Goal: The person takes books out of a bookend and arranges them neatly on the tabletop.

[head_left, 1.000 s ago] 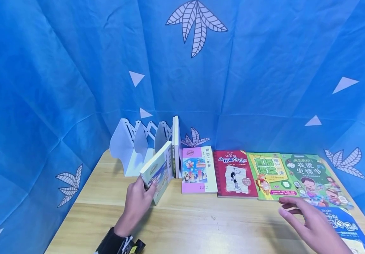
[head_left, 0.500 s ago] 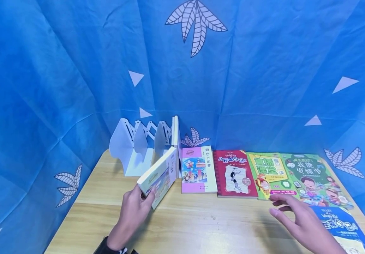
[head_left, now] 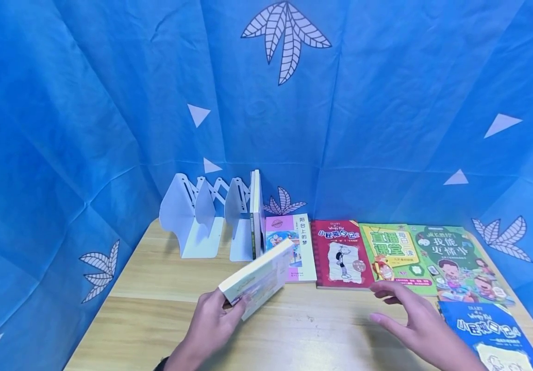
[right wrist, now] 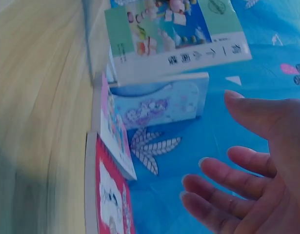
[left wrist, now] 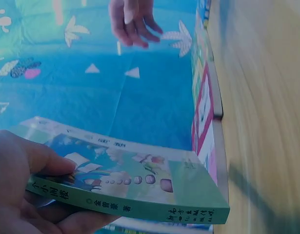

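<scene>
My left hand (head_left: 211,322) grips a paperback book (head_left: 266,281) by its lower left end, thumb on the cover and fingers beneath. In the left wrist view the book (left wrist: 115,170) shows a green spine and an illustrated cover. It is tilted above the table, partly hiding a pink-and-cream book (head_left: 310,257) that lies flat. My right hand (head_left: 410,322) hovers with loosely bent fingers and holds nothing. It is near a red book (head_left: 345,255) and a yellow-green book (head_left: 396,257). The right wrist view shows the held book (right wrist: 174,39) away from the right hand (right wrist: 257,170).
A white expandable book rack (head_left: 203,242) stands at the back left, with thin upright books (head_left: 255,211) at its right end. Farther right lie a green book (head_left: 461,263) and a blue book (head_left: 494,332). Blue curtain (head_left: 266,123) surrounds the wooden table (head_left: 155,304).
The left hand has moved the book rightward, away from the rack and upright books, and tipped it flatter. The right hand has drifted left, uncovering more of the blue book.
</scene>
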Demonstrator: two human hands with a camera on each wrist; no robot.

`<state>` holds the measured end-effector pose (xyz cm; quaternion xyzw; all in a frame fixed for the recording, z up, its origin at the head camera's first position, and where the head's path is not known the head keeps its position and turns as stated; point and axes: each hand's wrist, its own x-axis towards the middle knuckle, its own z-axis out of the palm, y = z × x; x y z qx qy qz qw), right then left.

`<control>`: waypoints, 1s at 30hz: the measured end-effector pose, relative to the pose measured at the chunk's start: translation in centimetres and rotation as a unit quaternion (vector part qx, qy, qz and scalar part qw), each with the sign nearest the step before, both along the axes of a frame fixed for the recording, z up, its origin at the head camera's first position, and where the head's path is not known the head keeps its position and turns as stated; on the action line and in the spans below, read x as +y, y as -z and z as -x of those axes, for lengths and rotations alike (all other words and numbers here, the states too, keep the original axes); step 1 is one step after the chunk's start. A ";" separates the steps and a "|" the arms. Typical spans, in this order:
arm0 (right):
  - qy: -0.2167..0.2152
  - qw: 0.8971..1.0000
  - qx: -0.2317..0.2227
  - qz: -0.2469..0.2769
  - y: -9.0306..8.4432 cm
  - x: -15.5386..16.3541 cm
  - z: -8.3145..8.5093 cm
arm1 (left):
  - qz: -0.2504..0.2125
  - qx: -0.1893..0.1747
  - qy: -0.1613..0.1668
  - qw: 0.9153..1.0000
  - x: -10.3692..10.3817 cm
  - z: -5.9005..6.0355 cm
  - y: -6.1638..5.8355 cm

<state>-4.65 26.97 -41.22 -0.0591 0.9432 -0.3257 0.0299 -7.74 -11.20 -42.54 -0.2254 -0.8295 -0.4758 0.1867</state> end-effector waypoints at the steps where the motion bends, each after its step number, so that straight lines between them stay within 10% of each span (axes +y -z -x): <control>1: -0.002 1.000 -0.008 0.005 -0.1 -0.3 0.1 | 0.001 -0.003 0.011 1.000 0.2 -0.1 0.0; 14: -0.072 0.993 -0.007 0.088 -0.2 -3.3 -0.2 | -0.015 -0.136 0.191 0.972 1.9 -1.7 -1.4; 30: -0.154 0.975 -0.045 0.156 1.0 -4.3 -1.0 | -0.040 -0.278 0.293 0.914 3.2 -2.1 -1.9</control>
